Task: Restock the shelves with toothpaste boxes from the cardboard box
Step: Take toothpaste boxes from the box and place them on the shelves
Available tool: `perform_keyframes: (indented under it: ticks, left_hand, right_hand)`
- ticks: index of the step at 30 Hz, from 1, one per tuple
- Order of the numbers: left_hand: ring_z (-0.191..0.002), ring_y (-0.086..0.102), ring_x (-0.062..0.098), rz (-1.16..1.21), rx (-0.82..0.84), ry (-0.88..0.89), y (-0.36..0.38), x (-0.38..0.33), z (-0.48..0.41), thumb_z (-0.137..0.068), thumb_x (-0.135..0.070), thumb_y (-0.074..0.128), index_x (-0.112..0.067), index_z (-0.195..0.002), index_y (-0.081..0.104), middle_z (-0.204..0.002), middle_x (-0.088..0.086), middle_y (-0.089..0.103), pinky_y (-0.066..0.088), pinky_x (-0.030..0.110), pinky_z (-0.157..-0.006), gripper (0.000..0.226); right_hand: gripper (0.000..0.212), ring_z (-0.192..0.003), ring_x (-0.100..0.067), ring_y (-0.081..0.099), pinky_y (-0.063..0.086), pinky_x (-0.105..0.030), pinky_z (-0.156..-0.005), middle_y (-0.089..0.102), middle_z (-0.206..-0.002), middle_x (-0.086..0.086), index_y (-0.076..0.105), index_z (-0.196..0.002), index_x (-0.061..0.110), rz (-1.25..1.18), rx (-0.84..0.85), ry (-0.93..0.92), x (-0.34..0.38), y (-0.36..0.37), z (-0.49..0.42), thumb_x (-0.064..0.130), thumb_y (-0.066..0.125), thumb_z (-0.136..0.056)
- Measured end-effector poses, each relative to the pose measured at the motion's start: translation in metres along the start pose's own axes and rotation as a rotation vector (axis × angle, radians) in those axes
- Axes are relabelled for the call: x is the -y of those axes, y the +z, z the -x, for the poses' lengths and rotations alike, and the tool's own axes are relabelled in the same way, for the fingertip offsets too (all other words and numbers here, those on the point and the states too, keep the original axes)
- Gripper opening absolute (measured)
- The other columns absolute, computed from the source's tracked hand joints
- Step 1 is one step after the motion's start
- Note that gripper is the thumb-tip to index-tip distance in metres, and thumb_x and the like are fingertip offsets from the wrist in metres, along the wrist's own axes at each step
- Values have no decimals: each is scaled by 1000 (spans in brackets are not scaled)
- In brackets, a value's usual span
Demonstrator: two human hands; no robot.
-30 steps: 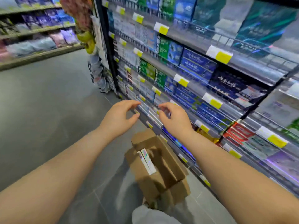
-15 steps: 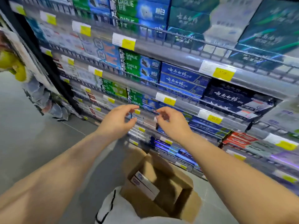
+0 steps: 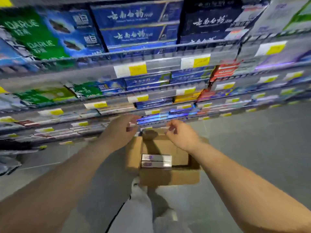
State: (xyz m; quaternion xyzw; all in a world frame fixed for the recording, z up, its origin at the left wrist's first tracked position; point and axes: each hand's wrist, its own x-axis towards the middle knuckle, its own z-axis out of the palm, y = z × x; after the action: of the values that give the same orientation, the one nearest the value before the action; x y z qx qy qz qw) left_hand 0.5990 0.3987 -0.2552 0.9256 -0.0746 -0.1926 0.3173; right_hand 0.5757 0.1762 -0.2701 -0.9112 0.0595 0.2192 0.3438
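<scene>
Left hand point(image 3: 121, 130), right hand point(image 3: 182, 137) loosely curled, empty, at low shelf point(image 3: 151, 126) edge; below both, cardboard box point(image 3: 168, 178) with two toothpaste boxes point(image 3: 156, 160).

- Heavy motion blur smeared the shelves point(image 3: 159, 64) and price labels point(image 3: 137, 69), worst toward the left edge.
- Bright, even store light left a soft shadow inside the cardboard box point(image 3: 170, 177).
- Wide-angle distortion bowed the shelf rails.

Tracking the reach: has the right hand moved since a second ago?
Yes: the right hand dropped, from above the glowing blue boxes to just below them, over the cardboard box.
</scene>
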Motion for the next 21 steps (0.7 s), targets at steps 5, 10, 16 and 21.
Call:
perform_keyframes:
  ticks: [5,10,16,21]
  left_hand:
    - [-100,57,12,37,76,-19,98,49,-26,-88,-14,59,-25,-121,58,-107,-5,60,43,24,-83,35]
    - [-104,56,14,-77,59,43,208,125,-59,-90,-16,58,-24,-119,60,-112,-6,61,45,37,-92,31]
    - [-98,56,14,-186,81,130,338,240,-92,-90,-36,55,-31,-104,59,-99,-14,53,40,29,-92,15]
    - [-98,37,3,-238,-92,117,383,287,-103,-91,-21,57,-21,-123,57,-101,-10,47,16,11,-76,32]
  right_hand:
    - [27,-92,-27,61,49,-35,-80,67,-94,-6,60,-101,15,-13,13,145,-99,68,-28,35,62,-84]
    - [33,-99,-23,59,45,-28,-79,63,-102,-3,58,-114,13,-27,143,187,-197,169,-69,28,65,-85]
    - [68,-121,-25,49,43,-33,-100,50,-134,-12,41,-137,10,70,297,146,-295,298,-150,29,72,-79]
    - [67,-119,-24,51,42,-27,-92,53,-131,-6,44,-134,15,79,438,116,-336,387,-202,22,76,-75]
